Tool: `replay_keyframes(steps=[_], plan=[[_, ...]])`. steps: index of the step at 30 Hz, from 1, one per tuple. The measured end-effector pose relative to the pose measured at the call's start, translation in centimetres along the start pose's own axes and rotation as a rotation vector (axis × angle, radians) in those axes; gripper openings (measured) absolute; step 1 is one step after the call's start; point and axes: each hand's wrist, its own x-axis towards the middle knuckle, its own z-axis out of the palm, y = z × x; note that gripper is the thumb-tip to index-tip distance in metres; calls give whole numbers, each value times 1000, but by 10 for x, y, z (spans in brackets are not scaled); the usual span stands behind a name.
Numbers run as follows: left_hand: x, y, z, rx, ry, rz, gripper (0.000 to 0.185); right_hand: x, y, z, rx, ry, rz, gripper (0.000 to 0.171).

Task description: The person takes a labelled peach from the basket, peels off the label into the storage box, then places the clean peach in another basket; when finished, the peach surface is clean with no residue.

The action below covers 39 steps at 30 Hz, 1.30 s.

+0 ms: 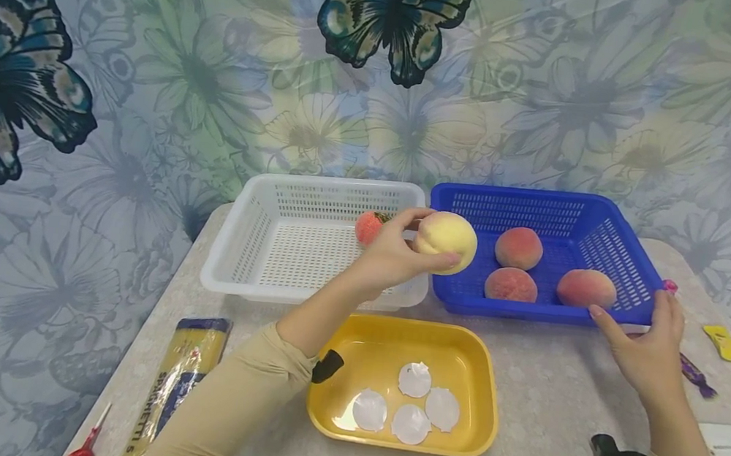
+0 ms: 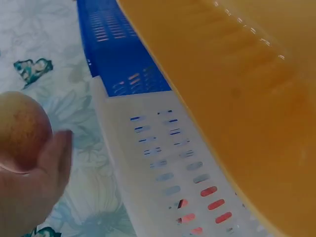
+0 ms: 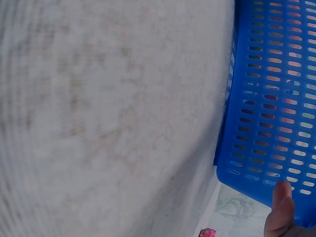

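Nearest the camera, at the near left of the counter [image 1: 554, 393], lie a red-handled tool [image 1: 85, 447] and a spaghetti packet [image 1: 183, 372]; right of them sits a yellow tray [image 1: 482, 386] holding four white discs [image 1: 412, 403]. Beyond it, the left hand [image 1: 389, 256] curls its fingers round a pale yellow peach [image 1: 446, 242], held in the air above the gap between the white basket [image 1: 238, 245] and the blue basket [image 1: 629, 239]. One reddish peach [image 1: 368, 227] lies in the white basket's far right corner; three more peaches [image 1: 518, 247] lie in the blue one. The right hand [image 1: 648, 347] rests with relaxed, straight fingers against the blue basket's near right rim, gripping nothing

A likely slip: the peach is pinched rather lightly, so it could roll off the fingertips and bounce onto the counter. The blue basket might also slide if the right hand pushes it

The left wrist view shows the peach's speckled skin close up and red through the white basket's slots; only the head view shows all the fruit
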Motion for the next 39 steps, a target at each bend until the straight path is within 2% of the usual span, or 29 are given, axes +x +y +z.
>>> replay_keyframes(steps=[6, 11, 14, 18, 27, 33, 39], plan=[[21, -1, 14, 291, -17, 100, 82, 0, -1, 1, -17, 10, 7, 105], [42, -3, 28, 437, -32, 174, 84, 0, 0, 3, -9, 30, -2, 104], [55, -5, 36, 487, -37, 186, 87, 0, 1, 3, -7, 32, -2, 103], [70, -7, 48, 519, -32, 154, 89, 1, 1, 3, -14, 23, 11, 104], [99, -20, 74, 729, 93, 68, 93, 2, 2, 4, -18, 20, 17, 104], [111, -24, 91, 792, 168, -24, 101, 2, 2, 4, -11, 23, 13, 104], [117, -26, 103, 810, 194, -93, 99, 3, 1, 4, -15, 22, 17, 104]])
